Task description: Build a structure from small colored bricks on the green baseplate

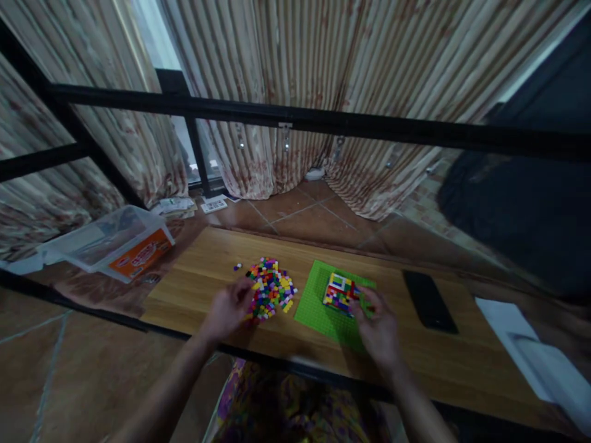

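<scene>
On the worktop point(194, 277) before you, the brick build point(339, 293) sits near the middle of the green baseplate point(310, 315), with the loose bricks point(273, 289) heaped well to its left. Your right hand point(364, 303) is at the build's right side, thumb and fingers partly parted; blur hides whether they grip anything. Your left hand point(247, 294) is at the heap's left edge, fingers curled in close; you cannot tell from this view whether a brick is pinched there. Expect the build to be light and stiff, likely smooth plastic, yet liable to split at its joints if twisted. Brace it low, across opposite outer walls, rather than by its upper edge. Single bricks look tiny and could slip, so take each by two opposite sides with your fingertips.
</scene>
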`<state>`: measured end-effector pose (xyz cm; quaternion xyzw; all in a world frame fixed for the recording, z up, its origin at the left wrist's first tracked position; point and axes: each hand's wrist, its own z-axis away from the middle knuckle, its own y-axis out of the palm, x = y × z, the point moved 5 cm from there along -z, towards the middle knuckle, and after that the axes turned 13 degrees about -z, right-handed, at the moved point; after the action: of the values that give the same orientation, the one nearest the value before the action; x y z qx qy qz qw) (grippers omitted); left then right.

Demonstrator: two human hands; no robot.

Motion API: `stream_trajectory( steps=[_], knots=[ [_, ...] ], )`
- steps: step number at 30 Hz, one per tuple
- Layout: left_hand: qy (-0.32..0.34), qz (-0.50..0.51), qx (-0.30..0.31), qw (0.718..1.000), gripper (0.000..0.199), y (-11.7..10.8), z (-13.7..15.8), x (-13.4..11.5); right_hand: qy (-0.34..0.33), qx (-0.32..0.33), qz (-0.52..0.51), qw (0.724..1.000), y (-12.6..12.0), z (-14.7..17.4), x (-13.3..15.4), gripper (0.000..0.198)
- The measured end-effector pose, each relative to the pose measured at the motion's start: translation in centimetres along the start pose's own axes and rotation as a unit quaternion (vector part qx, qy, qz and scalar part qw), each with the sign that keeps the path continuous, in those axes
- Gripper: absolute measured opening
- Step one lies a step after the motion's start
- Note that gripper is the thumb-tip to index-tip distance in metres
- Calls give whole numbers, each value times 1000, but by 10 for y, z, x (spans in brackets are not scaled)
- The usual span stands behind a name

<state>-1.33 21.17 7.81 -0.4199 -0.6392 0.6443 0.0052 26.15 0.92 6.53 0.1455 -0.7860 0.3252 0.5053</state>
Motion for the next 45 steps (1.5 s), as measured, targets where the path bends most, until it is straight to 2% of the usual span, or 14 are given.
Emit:
stream_trajectory(
  steps=[2, 5, 7, 9, 16, 20, 23, 29, 40, 42, 45],
  knots=[
    [0, 54, 25, 998, 21, 16, 29, -12, -29, 56, 40, 997, 3, -17, -2, 54],
    [18, 91, 54, 994, 21, 38, 63, -30, -30, 155, 72, 985, 15, -31, -9, 66],
    [16, 89, 54, 994, 19, 46, 74, -38, -30, 196, 84, 977, 21, -32, -12, 67],
    [26, 75, 60, 995, 19, 49, 76, -44, -36, 204, 93, 974, 21, -29, -13, 66],
    [48, 47, 98, 993, 21, 49, 65, -56, -35, 152, 154, 976, -5, -10, -19, 63],
    [55, 37, 101, 993, 21, 56, 70, -59, -12, 53, 221, 974, -18, 8, -23, 68],
    [58, 39, 87, 994, 20, 56, 74, -61, 2, -1, 257, 966, -15, 26, -21, 75],
    [48, 84, 80, 992, 18, 47, 79, -56, 23, 27, 248, 968, 2, 50, -19, 84],
    [-12, 81, 12, 997, 22, 23, 87, -17, 25, 43, 261, 964, 19, 42, -3, 88],
    [-21, 82, -1, 996, 23, 17, 87, -9, 13, 29, 276, 960, 19, 43, 5, 85],
    [-28, 82, -23, 996, 24, 13, 86, 0, -64, 25, 267, 961, 29, 47, 29, 72]
  ],
)
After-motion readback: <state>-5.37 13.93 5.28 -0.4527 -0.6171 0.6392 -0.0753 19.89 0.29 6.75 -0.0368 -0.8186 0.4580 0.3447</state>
